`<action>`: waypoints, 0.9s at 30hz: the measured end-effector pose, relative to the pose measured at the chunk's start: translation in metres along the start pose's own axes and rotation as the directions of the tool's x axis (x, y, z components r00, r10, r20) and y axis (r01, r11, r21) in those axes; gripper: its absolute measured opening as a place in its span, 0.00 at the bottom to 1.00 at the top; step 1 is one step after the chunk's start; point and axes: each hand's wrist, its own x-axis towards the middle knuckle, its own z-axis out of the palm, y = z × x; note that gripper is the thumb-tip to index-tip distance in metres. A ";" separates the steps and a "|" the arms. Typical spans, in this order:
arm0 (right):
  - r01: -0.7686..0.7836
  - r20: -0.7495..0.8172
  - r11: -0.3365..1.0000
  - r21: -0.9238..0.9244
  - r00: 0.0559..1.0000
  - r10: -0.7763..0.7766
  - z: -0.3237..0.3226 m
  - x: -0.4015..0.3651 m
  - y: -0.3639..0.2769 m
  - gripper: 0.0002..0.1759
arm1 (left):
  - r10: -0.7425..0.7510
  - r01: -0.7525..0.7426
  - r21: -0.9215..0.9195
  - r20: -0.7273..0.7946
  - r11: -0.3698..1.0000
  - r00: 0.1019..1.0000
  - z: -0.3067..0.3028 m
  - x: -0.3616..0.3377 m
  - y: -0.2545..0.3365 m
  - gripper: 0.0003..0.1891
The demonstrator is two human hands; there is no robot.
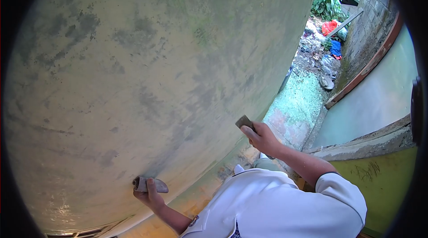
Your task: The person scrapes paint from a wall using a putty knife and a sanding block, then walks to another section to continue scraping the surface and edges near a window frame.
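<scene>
A large, stained cream wall (116,104) with dark grey and greenish patches fills the left and middle of the head view. Low on it, my left hand (154,198) is closed around a curled grey sheet (156,185), which looks like worn sandpaper. It lies close against the wall; whether it touches cannot be made out. My right hand (264,139) grips a flat, dark grey-brown piece (244,122), with the thumb along its face. That piece is held up near the wall's right side, and its exact kind is not clear.
Right of the wall runs a narrow wet concrete passage (294,104). Litter with a red bag (329,28) and a blue cloth (335,49) lies at its far end, below a leafy plant (327,1). A block wall (370,24) and a yellow-green wall (379,180) border the right.
</scene>
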 end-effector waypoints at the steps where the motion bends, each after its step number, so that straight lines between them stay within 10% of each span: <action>1: 0.003 0.000 1.000 -0.001 1.000 -0.003 0.000 0.003 -0.002 0.24 | 0.002 -0.002 -0.002 0.005 1.000 1.000 0.000 0.000 0.000 0.15; 7: 0.178 -0.029 0.984 0.001 0.984 -0.178 0.006 0.033 -0.020 0.20 | -0.043 0.042 -0.028 -0.032 0.999 0.999 0.004 -0.001 0.002 0.15; 27: 0.084 -0.012 0.996 -0.004 0.996 -0.084 0.006 0.016 -0.015 0.19 | -0.035 0.034 -0.053 -0.022 0.998 0.999 0.001 -0.004 0.001 0.16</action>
